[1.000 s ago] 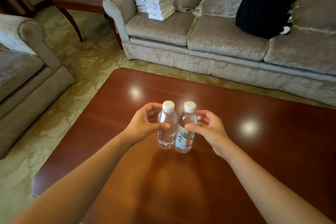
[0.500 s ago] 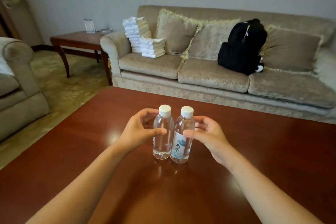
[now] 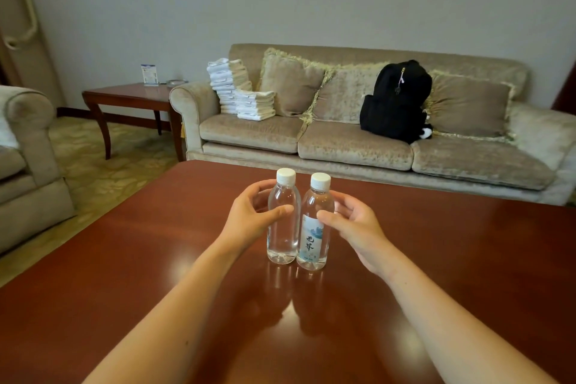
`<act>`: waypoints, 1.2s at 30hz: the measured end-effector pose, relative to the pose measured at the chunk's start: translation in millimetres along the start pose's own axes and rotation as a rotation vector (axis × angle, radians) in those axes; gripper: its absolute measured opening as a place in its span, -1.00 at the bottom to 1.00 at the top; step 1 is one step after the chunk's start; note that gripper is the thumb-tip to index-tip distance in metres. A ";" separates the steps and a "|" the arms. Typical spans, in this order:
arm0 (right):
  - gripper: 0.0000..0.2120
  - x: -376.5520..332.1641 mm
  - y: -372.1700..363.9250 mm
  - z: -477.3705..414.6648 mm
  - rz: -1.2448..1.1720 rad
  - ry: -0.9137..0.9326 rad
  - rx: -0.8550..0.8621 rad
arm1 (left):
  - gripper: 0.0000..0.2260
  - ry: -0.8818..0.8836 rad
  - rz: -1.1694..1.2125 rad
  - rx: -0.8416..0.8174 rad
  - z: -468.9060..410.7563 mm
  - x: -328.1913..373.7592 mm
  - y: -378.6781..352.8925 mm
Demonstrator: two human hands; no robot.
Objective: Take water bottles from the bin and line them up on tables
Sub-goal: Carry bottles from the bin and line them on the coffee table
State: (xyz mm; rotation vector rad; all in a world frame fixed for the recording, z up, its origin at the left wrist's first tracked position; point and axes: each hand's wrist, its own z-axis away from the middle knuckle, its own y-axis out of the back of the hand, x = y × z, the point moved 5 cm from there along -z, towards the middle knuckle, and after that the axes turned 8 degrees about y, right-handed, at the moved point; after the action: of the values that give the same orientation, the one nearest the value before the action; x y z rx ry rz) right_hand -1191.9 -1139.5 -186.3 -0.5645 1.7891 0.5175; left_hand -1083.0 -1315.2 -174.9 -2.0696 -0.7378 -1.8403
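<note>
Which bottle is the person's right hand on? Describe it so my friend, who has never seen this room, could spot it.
Find the reddish wooden table before the beige sofa. Two small clear white-capped bottles stand side by side on it; the right hand holds the right bottle. Only it wears a pale label with dark characters; the left bottle is bare.

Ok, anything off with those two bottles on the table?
Nothing spilled or tilted: left bottle and right bottle stand upright, capped, on the table. One oddity: the right one shows a label, the left shows none from here.
</note>
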 end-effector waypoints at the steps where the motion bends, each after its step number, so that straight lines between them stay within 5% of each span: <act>1: -0.56 1.9 -1.2 2.2 -0.024 0.029 0.009 | -0.54 -0.008 0.008 0.009 1.2 -1.5 -1.7; 16: -0.48 36.3 -7.9 13.2 -0.191 0.164 0.154 | -0.36 -0.130 0.121 0.043 19.8 -39.7 -20.3; 26: -0.41 60.4 -5.9 22.7 0.034 0.156 0.184 | -0.40 -0.134 -0.087 -0.025 20.8 -56.8 -20.9; 36: -0.42 60.2 -5.7 22.1 0.227 0.191 0.239 | -0.40 -0.094 -0.132 0.179 19.4 -69.0 -13.4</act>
State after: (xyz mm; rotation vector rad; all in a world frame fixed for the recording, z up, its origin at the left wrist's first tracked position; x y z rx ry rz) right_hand -1187.0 -1137.7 -250.5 -0.2534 2.0765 0.4051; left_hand -1078.2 -1307.1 -247.2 -2.0462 -1.0462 -1.6818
